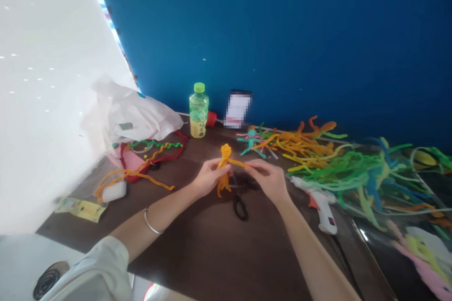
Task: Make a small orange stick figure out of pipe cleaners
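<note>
Blue wall (282,33) behind, one dark brown desk (212,254) before it. Two bare hands at work over the desk's middle, one silver bangle (151,224) on the left wrist.

One orange figure (226,151), upright, between the hands. Left hand (207,179): fingers closed round its body. Right hand (271,179): fingers pinched narrow on the outer end of one orange strand (238,163) reaching out from the figure.

Just below: one pair of scissors (240,209), black loop showing, the rest partly hidden. Beyond: one bottle (199,115), green cap; one phone (238,109), propped near the wall; one teal figure (252,141). To the right: one glue gun (325,207) beside a heap of fuzzy stems (332,169), orange and green mostly, too tangled to count. To the left: one white bag (141,115), one white case (115,191).
</note>
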Motion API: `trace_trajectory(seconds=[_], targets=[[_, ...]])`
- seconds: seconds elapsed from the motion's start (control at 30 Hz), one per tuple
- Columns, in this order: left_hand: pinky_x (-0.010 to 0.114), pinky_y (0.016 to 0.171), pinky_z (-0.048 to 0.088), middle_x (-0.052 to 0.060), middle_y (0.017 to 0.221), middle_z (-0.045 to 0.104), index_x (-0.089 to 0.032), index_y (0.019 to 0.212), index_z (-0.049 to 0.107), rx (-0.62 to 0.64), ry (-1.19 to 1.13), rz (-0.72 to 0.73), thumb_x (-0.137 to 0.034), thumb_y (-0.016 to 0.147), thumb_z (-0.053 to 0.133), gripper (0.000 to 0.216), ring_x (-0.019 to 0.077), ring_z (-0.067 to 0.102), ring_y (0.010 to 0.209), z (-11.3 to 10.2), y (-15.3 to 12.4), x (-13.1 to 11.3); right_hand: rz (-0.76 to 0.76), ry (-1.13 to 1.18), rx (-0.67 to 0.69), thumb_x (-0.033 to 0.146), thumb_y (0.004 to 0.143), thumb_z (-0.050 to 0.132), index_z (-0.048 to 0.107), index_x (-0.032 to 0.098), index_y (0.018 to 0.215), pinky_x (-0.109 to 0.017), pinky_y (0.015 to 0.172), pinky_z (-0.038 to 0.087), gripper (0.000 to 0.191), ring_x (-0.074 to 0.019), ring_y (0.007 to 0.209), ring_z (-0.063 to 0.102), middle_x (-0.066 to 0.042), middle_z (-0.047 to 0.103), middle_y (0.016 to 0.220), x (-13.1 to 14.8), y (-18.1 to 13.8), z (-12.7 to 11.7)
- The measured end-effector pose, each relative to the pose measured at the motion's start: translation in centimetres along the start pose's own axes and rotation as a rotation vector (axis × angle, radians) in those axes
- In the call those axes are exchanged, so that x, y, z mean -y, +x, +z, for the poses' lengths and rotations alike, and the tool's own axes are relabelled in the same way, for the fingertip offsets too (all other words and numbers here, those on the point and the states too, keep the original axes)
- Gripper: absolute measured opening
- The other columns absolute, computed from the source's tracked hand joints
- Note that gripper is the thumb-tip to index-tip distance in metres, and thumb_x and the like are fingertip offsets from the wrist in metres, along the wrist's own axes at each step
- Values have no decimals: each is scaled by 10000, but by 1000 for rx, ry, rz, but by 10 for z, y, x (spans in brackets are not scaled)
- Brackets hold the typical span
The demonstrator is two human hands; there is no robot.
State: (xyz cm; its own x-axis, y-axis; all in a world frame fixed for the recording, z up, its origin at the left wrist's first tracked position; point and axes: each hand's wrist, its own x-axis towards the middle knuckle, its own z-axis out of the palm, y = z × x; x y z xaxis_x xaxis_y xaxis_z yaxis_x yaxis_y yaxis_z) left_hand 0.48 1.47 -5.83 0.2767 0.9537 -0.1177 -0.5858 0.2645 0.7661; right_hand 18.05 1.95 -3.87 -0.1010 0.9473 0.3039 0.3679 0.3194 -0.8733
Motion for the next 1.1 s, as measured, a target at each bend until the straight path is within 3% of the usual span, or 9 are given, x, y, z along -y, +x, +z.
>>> trace_trajectory(seconds=[0.07, 0.23, 0.4, 0.7, 0.93, 1.1], targets=[[229, 636, 432, -15, 621, 539, -122, 841, 626, 7, -22, -3, -223, 607, 725, 273, 73, 531, 582, 0, 0, 1, 72, 62, 21, 389, 667, 652, 683, 193, 729, -312, 681, 497, 208, -188, 716, 619, -43, 683, 770, -3, 3, -3], [192, 536, 392, -36, 560, 461, -109, 656, 576, 68, -106, -27, -278, 649, 702, 211, 26, 408, 476, 0, 2, 2, 189, 222, 163, 402, 648, 664, 665, 179, 664, -247, 536, 447, 224, -134, 588, 561, -16, 642, 666, -14, 11, -7], [178, 513, 368, -48, 539, 426, -104, 679, 584, 74, -107, -37, -279, 644, 709, 217, 15, 358, 454, 2, 1, -1, 182, 343, 348, 362, 646, 680, 643, 174, 632, -247, 557, 423, 191, -116, 583, 531, -3, 605, 657, -16, 20, -9], [181, 481, 341, -36, 536, 464, -81, 751, 633, 137, -83, -78, -271, 643, 712, 233, 7, 360, 434, -2, 1, -1, 166, 358, 655, 396, 653, 671, 621, 159, 604, -233, 524, 377, 248, -101, 551, 475, 10, 544, 615, -3, 38, -18], [208, 514, 434, 61, 744, 643, -101, 876, 632, 131, -63, -130, -275, 606, 736, 338, 31, 479, 465, -5, 2, -3, 160, 162, 508, 414, 655, 663, 656, 149, 685, -267, 643, 445, 267, -149, 685, 573, -30, 627, 735, 20, 36, -17], [181, 482, 456, 37, 662, 642, -89, 810, 630, -15, 5, -86, -279, 585, 745, 316, 35, 503, 432, -3, 3, 0, 156, 27, 468, 391, 666, 661, 669, 173, 818, -315, 738, 476, 266, -194, 787, 619, -46, 672, 820, 22, 27, -13]])
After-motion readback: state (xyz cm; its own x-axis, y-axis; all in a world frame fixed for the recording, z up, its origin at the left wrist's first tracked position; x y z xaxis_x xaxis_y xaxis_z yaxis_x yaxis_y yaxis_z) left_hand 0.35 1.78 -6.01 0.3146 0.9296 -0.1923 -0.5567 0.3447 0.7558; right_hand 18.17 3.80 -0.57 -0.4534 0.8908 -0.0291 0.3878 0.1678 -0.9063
